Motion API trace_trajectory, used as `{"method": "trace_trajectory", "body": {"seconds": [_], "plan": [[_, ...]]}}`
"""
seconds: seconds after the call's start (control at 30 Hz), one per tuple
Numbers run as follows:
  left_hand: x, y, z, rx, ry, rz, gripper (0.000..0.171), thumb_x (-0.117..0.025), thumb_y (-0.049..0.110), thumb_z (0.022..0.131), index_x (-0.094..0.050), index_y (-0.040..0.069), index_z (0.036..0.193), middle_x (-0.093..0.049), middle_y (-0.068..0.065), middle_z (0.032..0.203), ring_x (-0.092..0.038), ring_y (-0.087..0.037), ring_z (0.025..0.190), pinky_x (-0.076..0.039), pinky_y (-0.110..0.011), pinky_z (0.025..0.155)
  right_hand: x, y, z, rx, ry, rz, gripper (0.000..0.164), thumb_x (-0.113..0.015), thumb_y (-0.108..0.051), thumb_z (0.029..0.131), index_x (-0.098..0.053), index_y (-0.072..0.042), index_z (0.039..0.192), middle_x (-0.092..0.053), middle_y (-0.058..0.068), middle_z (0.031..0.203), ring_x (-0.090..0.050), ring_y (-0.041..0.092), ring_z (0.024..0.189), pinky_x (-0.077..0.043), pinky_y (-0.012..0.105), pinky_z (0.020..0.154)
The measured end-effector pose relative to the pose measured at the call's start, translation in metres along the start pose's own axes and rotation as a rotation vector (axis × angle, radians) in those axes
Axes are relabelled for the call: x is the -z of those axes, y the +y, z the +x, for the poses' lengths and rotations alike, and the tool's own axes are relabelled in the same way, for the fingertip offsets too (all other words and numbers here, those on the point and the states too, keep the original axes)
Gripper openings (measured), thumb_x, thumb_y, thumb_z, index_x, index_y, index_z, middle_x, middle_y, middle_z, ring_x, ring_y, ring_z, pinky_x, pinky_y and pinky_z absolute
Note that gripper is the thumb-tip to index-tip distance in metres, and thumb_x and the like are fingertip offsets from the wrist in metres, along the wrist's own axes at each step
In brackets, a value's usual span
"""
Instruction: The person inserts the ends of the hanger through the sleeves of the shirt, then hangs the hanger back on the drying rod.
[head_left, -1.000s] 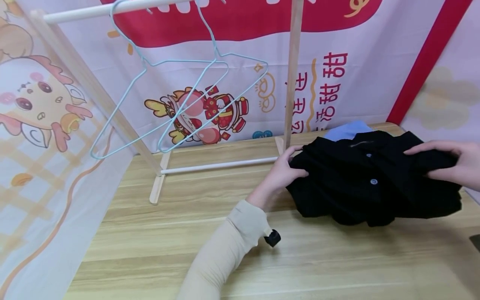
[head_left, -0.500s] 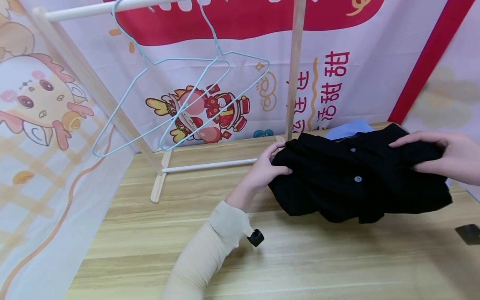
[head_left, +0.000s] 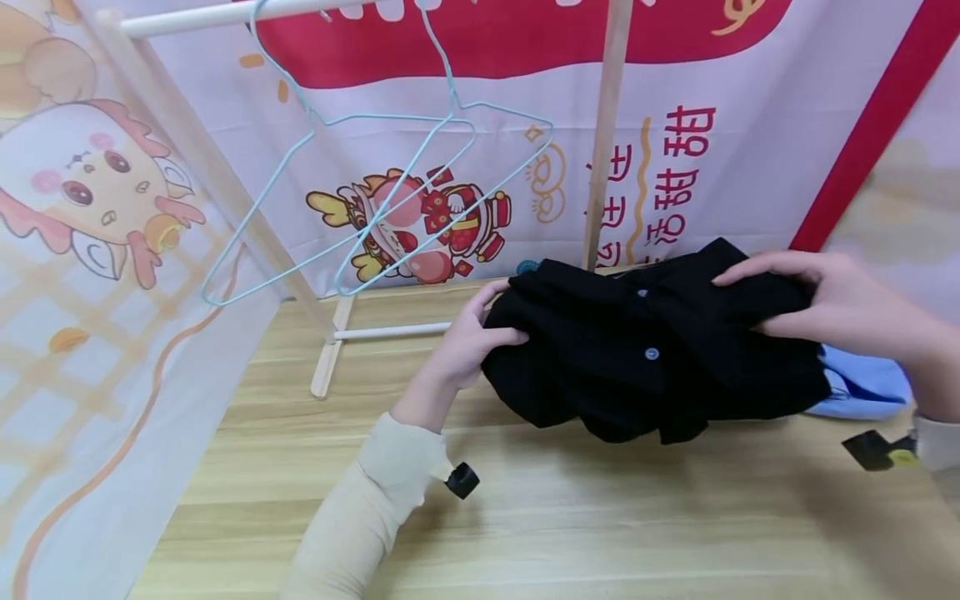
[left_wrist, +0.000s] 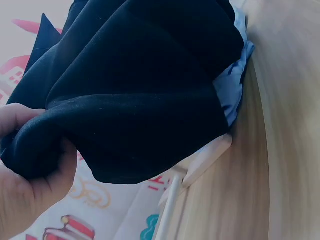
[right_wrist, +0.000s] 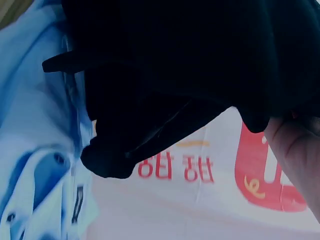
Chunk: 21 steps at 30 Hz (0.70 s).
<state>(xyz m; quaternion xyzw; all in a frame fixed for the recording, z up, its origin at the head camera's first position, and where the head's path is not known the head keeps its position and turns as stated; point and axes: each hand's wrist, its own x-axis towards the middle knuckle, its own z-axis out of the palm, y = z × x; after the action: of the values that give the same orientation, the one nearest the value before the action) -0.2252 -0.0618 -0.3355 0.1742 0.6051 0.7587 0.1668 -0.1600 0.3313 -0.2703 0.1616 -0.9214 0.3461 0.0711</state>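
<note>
A bunched black button-up garment is held up just above the wooden table, with two pale buttons facing me in the head view. My left hand pinches its left edge between thumb and fingers; in the left wrist view a fold of the black cloth passes through that hand. At the other end, my right hand grips the upper right part. The right wrist view shows only part of this hand, its fingertips hidden by cloth. Behind the garment, a light blue shirt lies on the table.
A clothes rack with a white top rail and a wooden foot stands at the back left. Two pale blue wire hangers hang from it. Printed cloth covers the wall behind. Wooden tabletop spreads in front.
Both hands have carried the black garment leftward, toward the rack, still gripping it. More of the light blue shirt now shows at its right. The hangers stay on the rail.
</note>
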Motion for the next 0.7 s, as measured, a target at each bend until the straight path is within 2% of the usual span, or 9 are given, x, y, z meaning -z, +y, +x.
{"method": "trace_trajectory", "body": {"seconds": [0.1,0.27,0.47,0.6,0.7], "plan": [[0.010,0.006,-0.009,-0.012,0.013,0.004,0.060,-0.060,-0.015,0.088,-0.048,0.010,0.141,-0.064,-0.008,0.110,-0.065,-0.020,0.096,-0.058,-0.034,0.083,-0.009,-0.009,0.006,0.071,-0.015,0.054,0.053,-0.078,0.012,0.079,-0.073,-0.015,0.124,-0.062,-0.025,0.117,-0.054,-0.001,0.104,-0.045,0.008,0.079],[0.025,0.017,-0.026,-0.049,0.037,0.006,0.055,-0.059,-0.015,0.087,-0.049,0.011,0.134,-0.064,-0.007,0.110,-0.065,-0.020,0.096,-0.058,-0.034,0.084,-0.021,-0.025,0.016,0.189,-0.049,0.105,0.055,-0.077,0.014,0.079,-0.072,-0.015,0.126,-0.064,-0.018,0.122,-0.056,0.003,0.108,-0.047,0.010,0.083],[0.041,0.028,-0.048,-0.093,0.067,0.008,0.055,-0.056,-0.019,0.086,-0.051,0.014,0.129,-0.065,-0.006,0.109,-0.065,-0.018,0.095,-0.058,-0.033,0.082,-0.038,-0.039,0.028,0.264,-0.123,0.202,0.053,-0.073,0.014,0.083,-0.070,-0.014,0.129,-0.062,-0.011,0.128,-0.053,0.008,0.113,-0.047,0.012,0.087],[0.052,0.034,-0.063,-0.092,0.090,0.019,0.056,-0.055,-0.020,0.086,-0.055,0.018,0.127,-0.067,-0.006,0.105,-0.066,-0.018,0.092,-0.059,-0.033,0.078,-0.054,-0.045,0.033,0.343,-0.136,0.278,0.052,-0.071,0.017,0.083,-0.069,-0.010,0.127,-0.063,-0.008,0.127,-0.057,0.009,0.111,-0.047,0.013,0.090],[0.063,0.036,-0.076,-0.081,0.109,0.051,0.055,-0.056,-0.019,0.086,-0.056,0.019,0.126,-0.067,-0.005,0.104,-0.066,-0.018,0.091,-0.059,-0.033,0.078,-0.071,-0.050,0.034,0.357,-0.153,0.342,0.051,-0.071,0.017,0.084,-0.068,-0.009,0.127,-0.064,-0.006,0.126,-0.060,0.010,0.106,-0.049,0.016,0.090]]}}
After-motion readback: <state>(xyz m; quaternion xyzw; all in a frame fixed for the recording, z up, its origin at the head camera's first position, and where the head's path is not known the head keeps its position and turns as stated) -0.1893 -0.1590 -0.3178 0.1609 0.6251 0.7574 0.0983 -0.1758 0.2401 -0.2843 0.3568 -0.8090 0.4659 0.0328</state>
